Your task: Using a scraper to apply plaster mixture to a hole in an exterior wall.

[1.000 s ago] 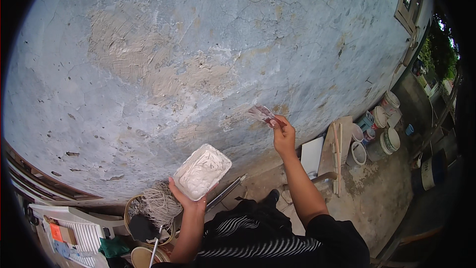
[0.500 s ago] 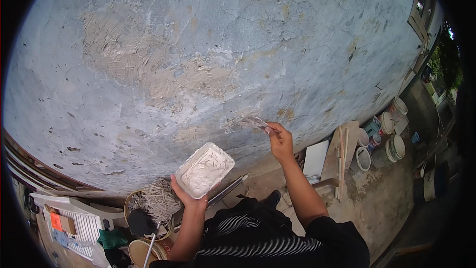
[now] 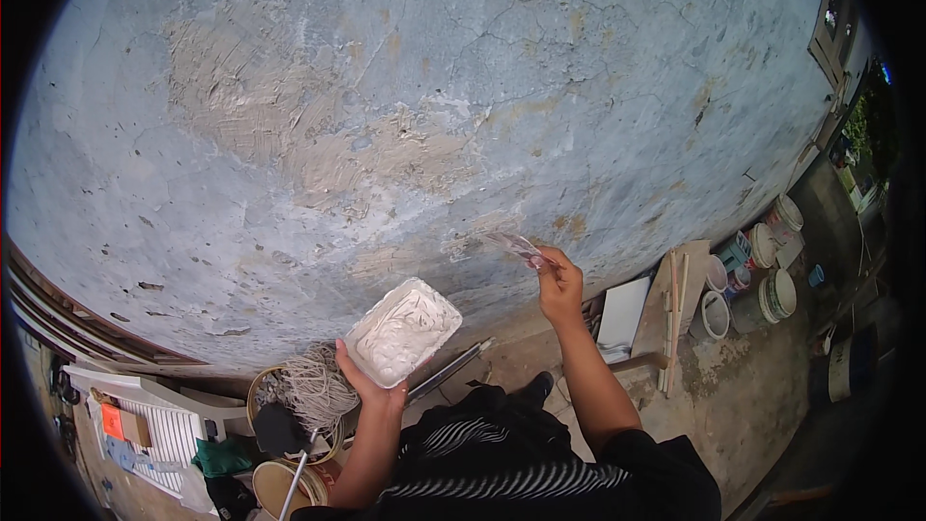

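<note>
My left hand grips a white rectangular tray of thick white paste from underneath and the side. My right hand is closed on the handle of a putty knife, its wide blade pointing left at a smeared spot on the cracked pale blue wall; I cannot tell whether the blade touches it. A large beige patch of rough filler covers part of the wall above and left of both hands.
Along the wall's foot at right lie boards and sticks and several buckets. At lower left are a basket of pale cord, another bucket and a white slatted item. A window frame is at far right.
My right hand and the knife dropped lower after the first frame, then shifted slightly right. My left hand still holds the tray in much the same position.
</note>
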{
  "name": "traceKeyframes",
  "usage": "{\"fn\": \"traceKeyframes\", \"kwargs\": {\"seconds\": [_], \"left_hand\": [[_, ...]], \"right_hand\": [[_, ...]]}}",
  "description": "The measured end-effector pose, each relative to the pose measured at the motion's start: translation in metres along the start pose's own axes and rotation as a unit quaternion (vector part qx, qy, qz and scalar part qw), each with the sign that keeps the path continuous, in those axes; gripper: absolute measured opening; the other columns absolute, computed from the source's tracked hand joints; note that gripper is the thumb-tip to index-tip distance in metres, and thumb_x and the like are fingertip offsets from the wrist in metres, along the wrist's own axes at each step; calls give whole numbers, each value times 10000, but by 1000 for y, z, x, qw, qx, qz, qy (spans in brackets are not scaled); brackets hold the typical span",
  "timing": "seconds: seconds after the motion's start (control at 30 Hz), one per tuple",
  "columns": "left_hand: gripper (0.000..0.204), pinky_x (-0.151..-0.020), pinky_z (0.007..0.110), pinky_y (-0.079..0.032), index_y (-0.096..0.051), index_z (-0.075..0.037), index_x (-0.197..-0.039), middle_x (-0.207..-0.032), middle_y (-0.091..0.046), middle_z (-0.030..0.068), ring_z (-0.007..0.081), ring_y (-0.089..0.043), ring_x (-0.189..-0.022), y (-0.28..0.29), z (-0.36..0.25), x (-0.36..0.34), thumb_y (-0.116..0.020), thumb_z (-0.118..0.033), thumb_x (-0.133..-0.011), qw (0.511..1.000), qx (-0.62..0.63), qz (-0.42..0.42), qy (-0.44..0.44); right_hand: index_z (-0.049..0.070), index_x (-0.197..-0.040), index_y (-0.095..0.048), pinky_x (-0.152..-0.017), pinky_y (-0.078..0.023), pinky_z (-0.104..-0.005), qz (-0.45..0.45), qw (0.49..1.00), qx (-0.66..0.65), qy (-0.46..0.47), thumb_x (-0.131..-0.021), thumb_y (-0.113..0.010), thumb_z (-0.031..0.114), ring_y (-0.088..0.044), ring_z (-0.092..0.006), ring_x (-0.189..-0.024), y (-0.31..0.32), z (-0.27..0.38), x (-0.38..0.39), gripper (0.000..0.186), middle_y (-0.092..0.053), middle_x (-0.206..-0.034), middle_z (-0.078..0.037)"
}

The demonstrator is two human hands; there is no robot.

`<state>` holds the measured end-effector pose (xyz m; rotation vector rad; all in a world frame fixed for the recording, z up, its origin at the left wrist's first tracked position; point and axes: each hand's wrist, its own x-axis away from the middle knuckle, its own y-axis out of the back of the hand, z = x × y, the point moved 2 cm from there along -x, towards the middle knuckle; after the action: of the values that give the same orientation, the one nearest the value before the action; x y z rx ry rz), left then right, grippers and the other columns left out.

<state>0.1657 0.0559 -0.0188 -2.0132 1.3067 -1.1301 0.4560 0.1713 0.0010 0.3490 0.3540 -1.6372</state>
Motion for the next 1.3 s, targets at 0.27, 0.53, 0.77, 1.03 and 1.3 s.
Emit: {"fn": "traceKeyframes", "kwargs": {"seconds": [0.27,0.53,0.77,1.03,1.3], "left_hand": [[956,-881,709,-496,-384,-108,-1529,-1491,-498,190,478,-538,-1284,7,-3,-3,-292,-797,-873,1000,8,7,-11],[959,-909,721,-473,-371,-108,-1536,-1508,-480,186,476,-516,-1310,2,-9,1,-291,-797,-874,1000,3,19,-17],[968,-906,734,-462,-369,-115,-1539,-1511,-479,177,478,-509,-1315,3,-6,2,-297,-808,-866,1000,-4,5,-8],[861,-997,634,-467,-437,-81,-1475,-1465,-514,153,404,-535,-1293,10,6,-2,-374,-730,-914,998,54,38,3],[823,-1067,528,-457,-447,-45,-1459,-1458,-518,164,379,-541,-1294,2,2,8,-384,-682,-942,997,65,51,7]], "right_hand": [[-13,-1123,-698,-783,-501,-236,-7,999,44,26,-969,-602,-7,-635,-92,-840,-12,4,5,182,-722,-954,-77],[-44,-1139,-656,-821,-568,-305,-17,999,35,21,-1011,-571,36,-650,-121,-896,-18,1,10,173,-702,-1005,-88],[-26,-1177,-668,-803,-577,-293,-26,999,-28,5,-1020,-571,54,-652,-106,-890,-13,-13,9,200,-715,-1016,-66],[-23,-1178,-669,-799,-576,-289,-34,998,-53,1,-1017,-567,45,-651,-102,-898,-23,1,11,203,-716,-992,-59],[-20,-1175,-677,-796,-582,-292,-6,998,55,36,-1013,-563,35,-669,-124,-893,-34,13,17,206,-720,-1017,-86]]}}
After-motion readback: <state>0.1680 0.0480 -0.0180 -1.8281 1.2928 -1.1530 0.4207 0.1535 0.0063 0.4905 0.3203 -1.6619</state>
